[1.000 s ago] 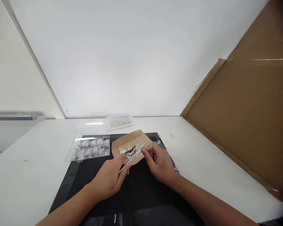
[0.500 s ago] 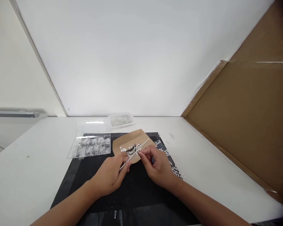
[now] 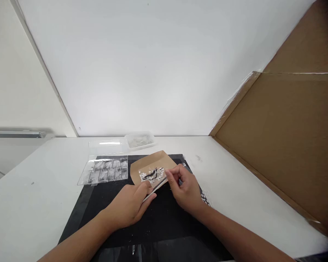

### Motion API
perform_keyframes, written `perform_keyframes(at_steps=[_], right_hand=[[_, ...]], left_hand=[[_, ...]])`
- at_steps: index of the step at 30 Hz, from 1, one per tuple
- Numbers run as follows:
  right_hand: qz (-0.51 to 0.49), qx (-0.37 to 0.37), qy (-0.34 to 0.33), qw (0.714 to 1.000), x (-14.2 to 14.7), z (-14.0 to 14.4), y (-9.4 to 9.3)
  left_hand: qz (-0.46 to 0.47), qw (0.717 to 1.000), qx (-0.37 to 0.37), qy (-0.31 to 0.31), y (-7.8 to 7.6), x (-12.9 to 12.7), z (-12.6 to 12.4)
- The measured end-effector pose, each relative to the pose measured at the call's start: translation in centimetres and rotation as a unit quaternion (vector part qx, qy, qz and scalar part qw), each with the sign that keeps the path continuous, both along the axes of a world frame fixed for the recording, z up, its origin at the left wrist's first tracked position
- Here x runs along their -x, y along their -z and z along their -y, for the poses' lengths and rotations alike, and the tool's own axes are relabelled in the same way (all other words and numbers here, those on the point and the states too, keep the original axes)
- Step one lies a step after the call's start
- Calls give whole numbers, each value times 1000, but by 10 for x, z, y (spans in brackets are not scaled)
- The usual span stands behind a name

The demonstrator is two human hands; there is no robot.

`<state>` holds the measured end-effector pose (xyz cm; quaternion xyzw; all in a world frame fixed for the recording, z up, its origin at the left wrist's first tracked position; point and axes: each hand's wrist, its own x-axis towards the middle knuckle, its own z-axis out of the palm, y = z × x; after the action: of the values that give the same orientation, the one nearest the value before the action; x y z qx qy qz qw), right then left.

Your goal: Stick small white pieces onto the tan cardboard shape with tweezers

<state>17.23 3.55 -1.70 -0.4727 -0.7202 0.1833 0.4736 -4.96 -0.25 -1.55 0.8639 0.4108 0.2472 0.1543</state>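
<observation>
My left hand (image 3: 132, 202) is closed, with the near end of a thin, flat strip (image 3: 158, 185) between its thumb and fingers. The strip slants up to the right, showing a grey face and a pale edge. At its far end my right hand (image 3: 184, 187) is closed in a pinch; the fingertips hide what they grip there. Just beyond both hands sits a brown paper tray (image 3: 147, 162). Small white bits (image 3: 143, 174) and crumpled black-and-white scraps (image 3: 152, 174) lie inside it.
The black mat (image 3: 112, 222) lies under the tray on a white table (image 3: 24, 193). Behind on the left are an open clear compartment box (image 3: 106, 171) of pale pieces and a white tub (image 3: 140, 141). Small white pieces (image 3: 205, 198) line the mat's right edge. A cardboard panel (image 3: 287, 142) stands right.
The strip has come lower and turned, its grey face now showing instead of a white one. My right fingertips have moved up and right to its far end.
</observation>
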Motion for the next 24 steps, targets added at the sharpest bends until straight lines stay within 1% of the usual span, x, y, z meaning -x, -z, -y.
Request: perform_keyframes(at_steps=[3,5,7,10,14,16,18,21,24], right_hand=[[-41,10,31,999,-12,-9,-2],[-45,-3,25,999,-17,-11,-3],[-27,-25,2,999,-18,-10,-2],[8,-44,-31,999,-10,-4,0],[41,-63,-45,996,3,2,5],[46,-65,-37,996,4,0,6],[43,-52,-12,998,1,-4,5],[31,-31,18,999,-5,-11,4],[28,-32,7,999,-3,-7,3]], left_hand=[[30,998,-27,-38,0,0,-1],[50,997,-43,-51,0,1,-1],[60,995,-49,-58,0,3,-1],[86,994,-23,-69,2,3,0],[136,988,43,-61,7,2,1],[160,983,68,-61,8,1,2],[185,977,91,-60,8,1,1],[212,970,107,-49,7,1,0],[213,971,101,-46,9,1,-1]])
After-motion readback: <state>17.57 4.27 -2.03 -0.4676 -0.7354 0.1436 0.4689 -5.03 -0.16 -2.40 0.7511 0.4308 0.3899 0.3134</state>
